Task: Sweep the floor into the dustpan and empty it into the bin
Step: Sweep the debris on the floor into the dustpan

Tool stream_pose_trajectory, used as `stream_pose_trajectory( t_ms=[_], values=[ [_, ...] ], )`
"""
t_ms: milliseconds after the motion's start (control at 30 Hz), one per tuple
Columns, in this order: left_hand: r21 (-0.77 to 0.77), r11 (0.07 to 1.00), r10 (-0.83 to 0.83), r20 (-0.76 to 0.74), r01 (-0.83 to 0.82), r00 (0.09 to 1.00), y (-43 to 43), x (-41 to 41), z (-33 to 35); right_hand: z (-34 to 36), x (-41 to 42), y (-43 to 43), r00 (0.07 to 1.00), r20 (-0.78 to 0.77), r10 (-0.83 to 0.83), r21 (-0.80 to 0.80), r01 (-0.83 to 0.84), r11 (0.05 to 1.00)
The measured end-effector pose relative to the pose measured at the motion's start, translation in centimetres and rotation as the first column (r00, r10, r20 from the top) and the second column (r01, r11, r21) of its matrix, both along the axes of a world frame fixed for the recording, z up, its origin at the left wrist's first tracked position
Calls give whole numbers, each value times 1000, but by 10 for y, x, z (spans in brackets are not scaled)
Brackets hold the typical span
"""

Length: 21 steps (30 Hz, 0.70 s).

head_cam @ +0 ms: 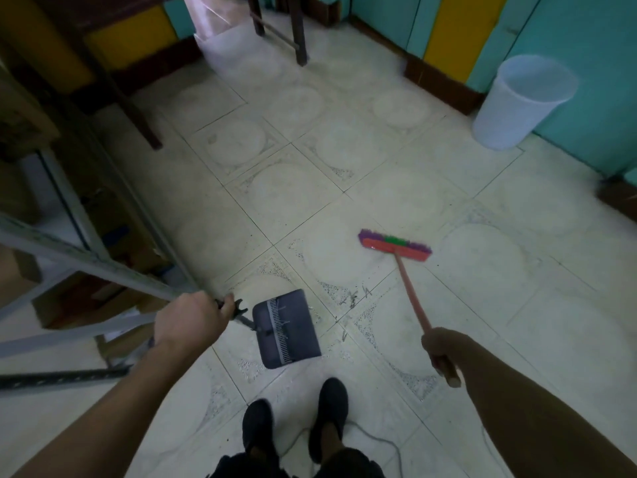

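My left hand (193,320) grips the black handle of a dark grey dustpan (286,327) that sits low over the tiled floor in front of my feet. My right hand (443,348) holds the red stick of a broom (396,243) whose red, green and purple head rests on the floor further out to the right. A few thin dark scraps of debris (355,298) lie on the tiles between the pan and the broom head. A white plastic bin (517,105) stands upright against the teal wall at the far right.
Metal shelving (86,263) with cardboard boxes fills the left side. Dark wooden table and stool legs (296,32) stand at the back, with a clear plastic bag (227,43) beside them. A thin cable (382,439) runs across the floor near my shoes.
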<state>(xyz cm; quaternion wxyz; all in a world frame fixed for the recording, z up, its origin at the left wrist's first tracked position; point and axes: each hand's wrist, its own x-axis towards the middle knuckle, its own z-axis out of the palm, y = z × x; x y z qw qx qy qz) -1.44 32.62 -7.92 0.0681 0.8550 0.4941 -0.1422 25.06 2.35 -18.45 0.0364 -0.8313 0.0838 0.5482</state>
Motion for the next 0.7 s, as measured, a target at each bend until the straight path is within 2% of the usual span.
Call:
stream_pose_trajectory(
  t_ms=[233,400,533,633,700],
  values=[
    [25,997,-77,-14,77,997,11,3,-5,47,-58,-37,993,-100,63,-31,-66,997],
    [-22,991,-132,5,133,991,24,-4,-6,76,-106,-66,971,-224,90,-71,-108,992],
    [-38,981,-189,29,190,982,26,0,-9,99,-106,-84,980,-158,-123,-60,115,992],
    [-36,978,-207,22,208,978,27,5,-13,117,-92,-97,939,-107,-326,24,330,944],
    [-38,977,-211,11,211,977,26,7,-17,121,-77,-104,915,-62,-400,86,404,911]
  ],
)
